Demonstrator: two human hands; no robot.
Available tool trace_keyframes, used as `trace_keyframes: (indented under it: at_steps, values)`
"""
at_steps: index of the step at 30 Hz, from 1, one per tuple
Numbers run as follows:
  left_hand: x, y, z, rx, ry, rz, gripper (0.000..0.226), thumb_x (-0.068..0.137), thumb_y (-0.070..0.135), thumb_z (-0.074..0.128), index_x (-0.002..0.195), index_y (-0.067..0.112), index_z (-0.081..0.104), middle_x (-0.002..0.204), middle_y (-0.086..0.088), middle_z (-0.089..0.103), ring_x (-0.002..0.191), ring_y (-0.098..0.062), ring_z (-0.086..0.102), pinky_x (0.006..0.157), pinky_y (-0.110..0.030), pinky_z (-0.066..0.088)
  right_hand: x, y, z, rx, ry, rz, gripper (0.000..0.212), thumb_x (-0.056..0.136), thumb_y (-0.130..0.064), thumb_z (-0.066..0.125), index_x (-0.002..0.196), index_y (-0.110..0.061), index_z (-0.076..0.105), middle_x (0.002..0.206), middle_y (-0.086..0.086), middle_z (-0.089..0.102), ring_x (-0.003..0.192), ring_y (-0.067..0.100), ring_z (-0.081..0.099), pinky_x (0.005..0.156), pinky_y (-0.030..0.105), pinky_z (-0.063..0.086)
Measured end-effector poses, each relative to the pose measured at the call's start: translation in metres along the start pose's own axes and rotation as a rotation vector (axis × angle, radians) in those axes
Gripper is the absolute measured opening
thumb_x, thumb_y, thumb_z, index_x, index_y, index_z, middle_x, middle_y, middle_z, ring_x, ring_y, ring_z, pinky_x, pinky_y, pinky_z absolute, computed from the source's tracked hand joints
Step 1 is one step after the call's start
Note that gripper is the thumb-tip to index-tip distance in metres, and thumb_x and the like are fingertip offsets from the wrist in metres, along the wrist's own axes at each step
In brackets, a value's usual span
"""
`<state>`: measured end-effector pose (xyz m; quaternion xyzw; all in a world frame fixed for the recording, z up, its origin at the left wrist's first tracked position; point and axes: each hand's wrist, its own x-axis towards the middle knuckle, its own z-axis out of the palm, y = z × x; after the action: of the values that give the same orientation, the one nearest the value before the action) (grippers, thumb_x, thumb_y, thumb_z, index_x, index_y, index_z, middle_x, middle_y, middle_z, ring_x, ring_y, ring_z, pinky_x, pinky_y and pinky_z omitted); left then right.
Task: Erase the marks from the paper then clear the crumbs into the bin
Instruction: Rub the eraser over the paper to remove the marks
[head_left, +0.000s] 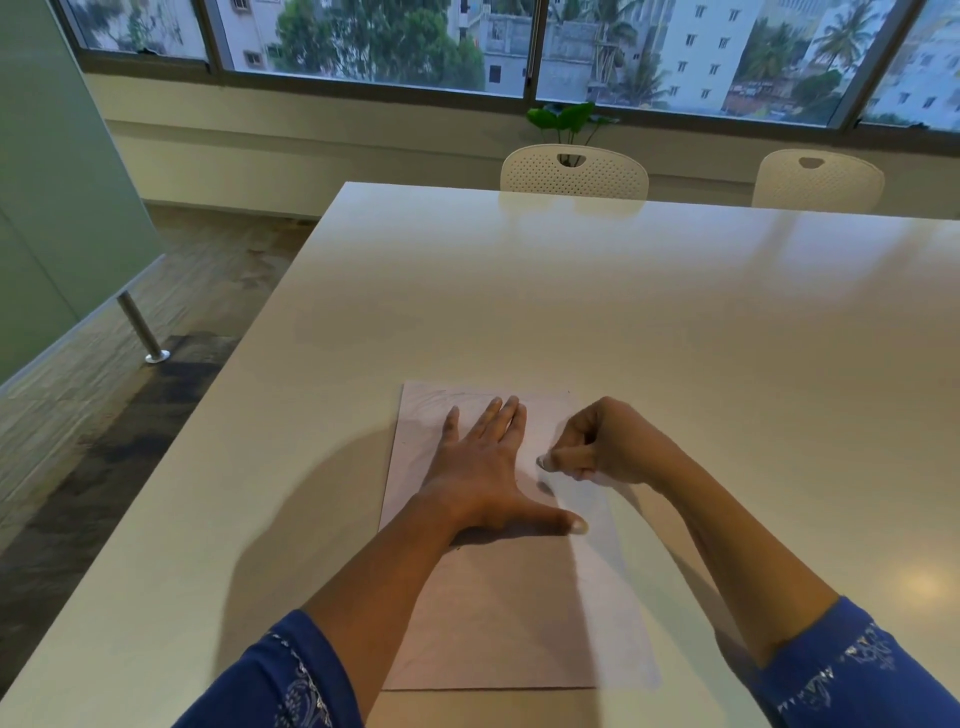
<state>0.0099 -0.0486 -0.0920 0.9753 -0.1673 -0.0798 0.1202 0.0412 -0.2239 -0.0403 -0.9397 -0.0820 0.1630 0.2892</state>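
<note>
One wide-angle head-worn view looks forward and down along the glossy white counter (675, 312), close above the left hand (483, 467) and right hand (608, 447), facing the wide glass windows (363, 41).

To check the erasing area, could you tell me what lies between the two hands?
In the head view, only a narrow strip of paper with a small dark spot separates the left hand and right hand.

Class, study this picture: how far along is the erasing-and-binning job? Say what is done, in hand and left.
Done: nothing clearly; faint marks show on the paper near its far edge. In hand: the left hand presses flat on the paper while the right hand pinches a small pale thing, probably the eraser, over it. Left: rubbing those out, then clearing crumbs; no bin is in view.
</note>
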Motion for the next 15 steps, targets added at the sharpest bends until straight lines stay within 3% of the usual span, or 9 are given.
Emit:
trace_keyframes:
  at_steps: [5, 15]
  values:
    - [-0.001, 0.001, -0.001, 0.01, 0.007, -0.001, 0.141, 0.055, 0.103, 0.038, 0.158, 0.023, -0.014, 0.164, 0.008, -0.021, 0.149, -0.01, -0.025, 0.12, -0.055, -0.013, 0.002, 0.013, 0.0, 0.066, 0.259, 0.002, 0.031, 0.084, -0.035, 0.075, 0.07, -0.007, 0.073, 0.06, 0.005, 0.07, 0.05, 0.014, 0.061, 0.056, 0.019, 0.043]
    - [-0.006, 0.0, -0.001, -0.02, 0.077, -0.011, 0.129, 0.062, 0.1, 0.036, 0.159, 0.026, -0.004, 0.167, 0.006, -0.01, 0.152, -0.01, -0.014, 0.123, -0.052, -0.006, -0.003, 0.015, 0.008, 0.002, 0.298, -0.047, 0.026, 0.087, -0.029, 0.072, 0.07, -0.009, 0.069, 0.057, 0.001, 0.063, 0.046, 0.011, 0.051, 0.053, 0.02, 0.039]
